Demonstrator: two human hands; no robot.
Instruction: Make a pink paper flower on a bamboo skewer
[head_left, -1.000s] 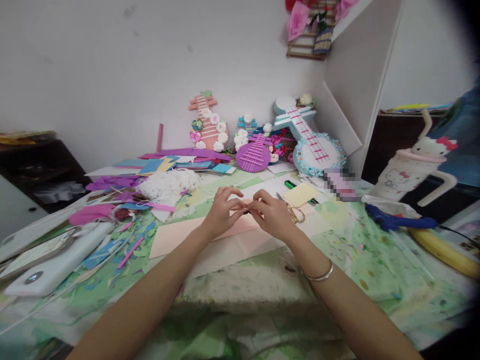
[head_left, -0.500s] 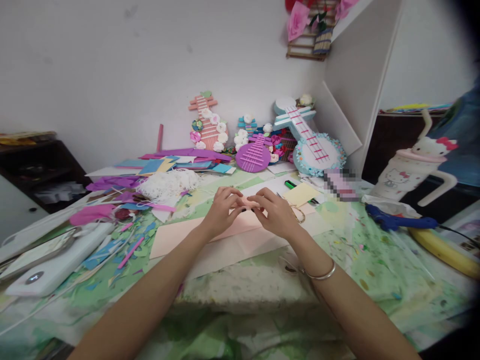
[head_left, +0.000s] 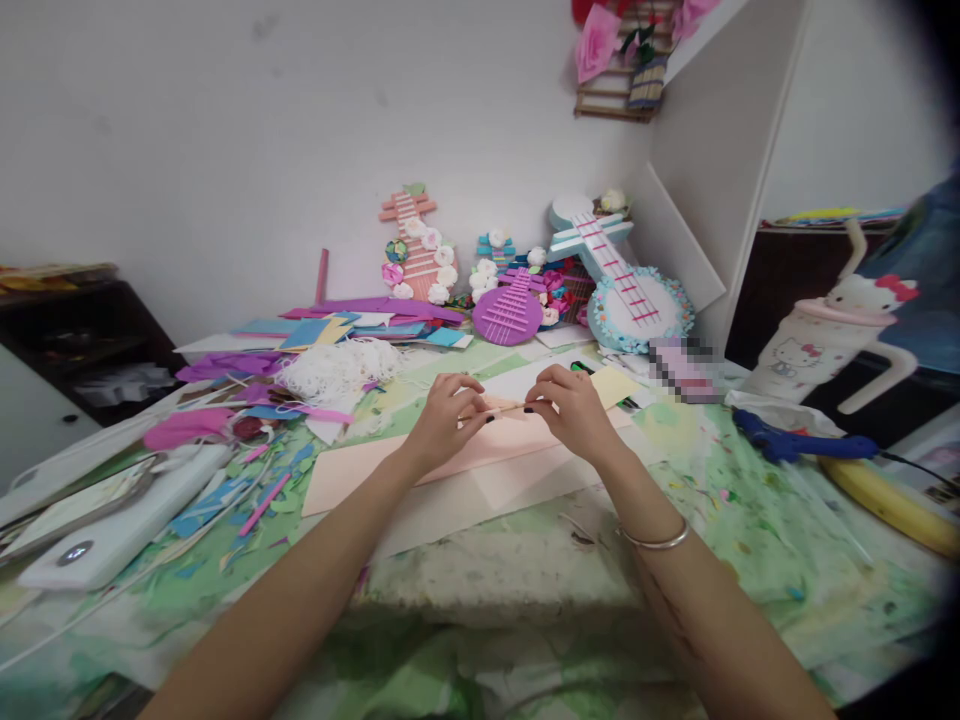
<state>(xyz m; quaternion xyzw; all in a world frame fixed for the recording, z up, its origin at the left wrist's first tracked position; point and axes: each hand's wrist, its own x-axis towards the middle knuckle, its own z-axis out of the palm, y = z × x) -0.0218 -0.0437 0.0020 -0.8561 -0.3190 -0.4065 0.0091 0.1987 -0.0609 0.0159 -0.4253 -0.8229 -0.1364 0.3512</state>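
Between both hands, just above the work surface, stretches a thin, narrow peach strip (head_left: 507, 408), perhaps folded or rolled paper. My left hand (head_left: 448, 425) pinches its left end between thumb and fingers. At the other end, my right hand (head_left: 571, 415) grips it with thumb and fingertips. Below them lies a flat peach sheet (head_left: 352, 468), partly covered by the hands. A paler sheet (head_left: 442, 522) extends from under it toward me. Close behind my right hand is a pale yellow piece of paper (head_left: 613, 384).
A blue glue gun (head_left: 799, 440) and a banana (head_left: 885, 500) lie at right, below a white tumbler (head_left: 817, 345). White shredded filler (head_left: 341, 368) and coloured scraps cover the left side, beside a white power bank (head_left: 124, 525). Lute-shaped crafts, one purple (head_left: 507, 316), stand along the wall.
My right hand has shifted right and slightly up, away from my left hand, so more of the thin strip shows between them. The left hand stays nearly in place.
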